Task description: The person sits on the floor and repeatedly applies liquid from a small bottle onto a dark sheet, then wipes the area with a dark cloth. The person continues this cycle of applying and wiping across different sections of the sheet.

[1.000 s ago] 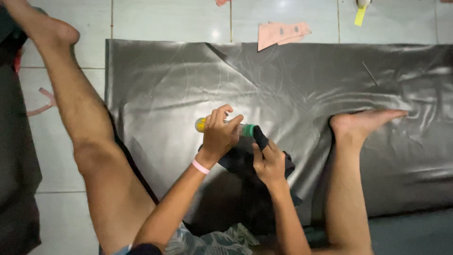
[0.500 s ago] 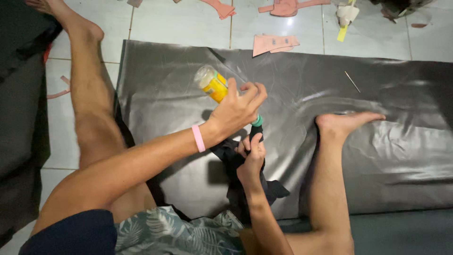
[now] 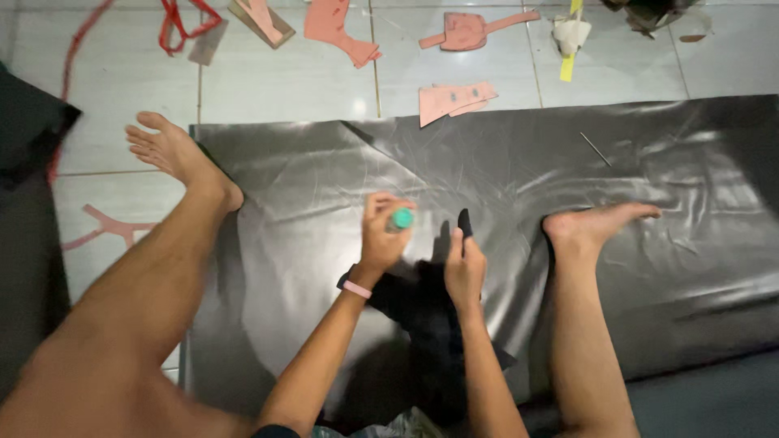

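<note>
- Left hand (image 3: pixel 381 239) closed around a small bottle with a green cap (image 3: pixel 400 218); cap end pointing up toward the camera, so the long axis runs nearly along the line of sight and the body stays hidden behind the fingers.
- Pink band (image 3: pixel 355 289) around the left wrist.
- Right hand (image 3: pixel 464 268) just beside the left, fingers pinched on a black fabric piece (image 3: pixel 430 312); a narrow black tip standing up above the fingertips.
- Bottle to the left of that black tip, near but not touching it; left hand plainly the nearer of the two to the bottle, right hand the nearer to the fabric.
- Rest of the black fabric piece bunched below and between both wrists, lying on the grey sheet.
- Large shiny grey sheet (image 3: pixel 568 162) spread flat on the floor under both hands, creased, one corner folded over near the top left.
- Bare legs stretched out on either side, left foot (image 3: pixel 174 154) at the sheet's left edge, right foot (image 3: pixel 600 223) resting on the sheet.
- Thin needle-like stick (image 3: pixel 596 149) on the sheet, well apart to the upper right.
- Pink cut-out shapes (image 3: pixel 454 99) on the white tiled floor (image 3: pixel 284 81) beyond the sheet's far edge; red strap (image 3: pixel 180 24) farther off at the top left.
</note>
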